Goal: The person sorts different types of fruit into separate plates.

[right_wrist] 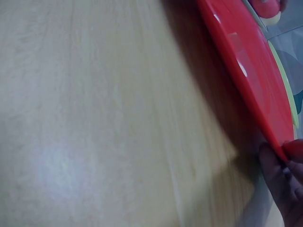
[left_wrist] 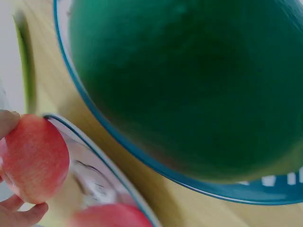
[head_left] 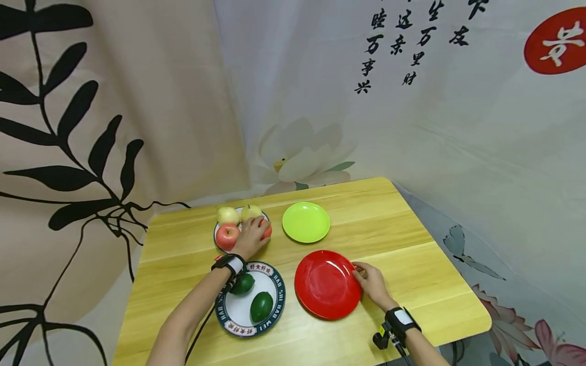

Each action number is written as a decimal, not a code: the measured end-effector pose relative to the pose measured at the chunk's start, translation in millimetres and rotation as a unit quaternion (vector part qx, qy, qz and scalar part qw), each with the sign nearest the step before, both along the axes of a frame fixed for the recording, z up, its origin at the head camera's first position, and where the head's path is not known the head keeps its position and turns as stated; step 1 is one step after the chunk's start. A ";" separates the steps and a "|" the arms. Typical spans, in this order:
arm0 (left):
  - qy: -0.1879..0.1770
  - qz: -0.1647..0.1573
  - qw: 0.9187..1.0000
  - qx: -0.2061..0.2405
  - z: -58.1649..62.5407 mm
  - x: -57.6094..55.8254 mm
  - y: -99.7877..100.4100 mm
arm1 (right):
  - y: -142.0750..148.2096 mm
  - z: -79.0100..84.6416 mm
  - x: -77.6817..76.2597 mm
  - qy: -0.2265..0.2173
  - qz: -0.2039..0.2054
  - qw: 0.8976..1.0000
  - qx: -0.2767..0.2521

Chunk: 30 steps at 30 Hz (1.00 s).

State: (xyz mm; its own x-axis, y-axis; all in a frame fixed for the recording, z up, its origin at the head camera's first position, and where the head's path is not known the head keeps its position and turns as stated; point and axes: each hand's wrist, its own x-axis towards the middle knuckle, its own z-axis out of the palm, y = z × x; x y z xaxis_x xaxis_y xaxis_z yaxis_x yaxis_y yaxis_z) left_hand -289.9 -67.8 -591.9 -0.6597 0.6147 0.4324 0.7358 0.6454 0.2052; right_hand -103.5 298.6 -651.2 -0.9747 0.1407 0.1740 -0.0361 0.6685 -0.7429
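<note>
My left hand grips a red apple at the edge of the far-left fruit plate. On that plate are another apple and two pale yellow pears. With thumb and fingers, my right hand pinches the right rim of a red plate. Below my left wrist stands a white plate with a dark blue lettered rim, bearing two dark green fruits. One green fruit looms close in the left wrist view.
A lime-green plate lies behind the red one. All stand on a wooden table, whose right edge slants outward toward the front. Printed cloth hangs behind. A cable runs from my left wrist over the table.
</note>
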 end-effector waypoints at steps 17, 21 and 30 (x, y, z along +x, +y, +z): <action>-0.003 -0.186 0.977 -0.109 21.1 92.7 127.3 | -8.0 1.1 0.5 -0.014 -0.020 1.000 0.003; 0.005 -0.196 0.971 -0.135 6.5 111.5 150.0 | -10.6 -0.8 1.5 -0.020 -0.022 1.000 0.007; 0.051 -0.195 0.961 -0.188 -8.9 127.9 169.0 | -9.8 -1.5 -0.8 0.007 -0.020 0.999 0.031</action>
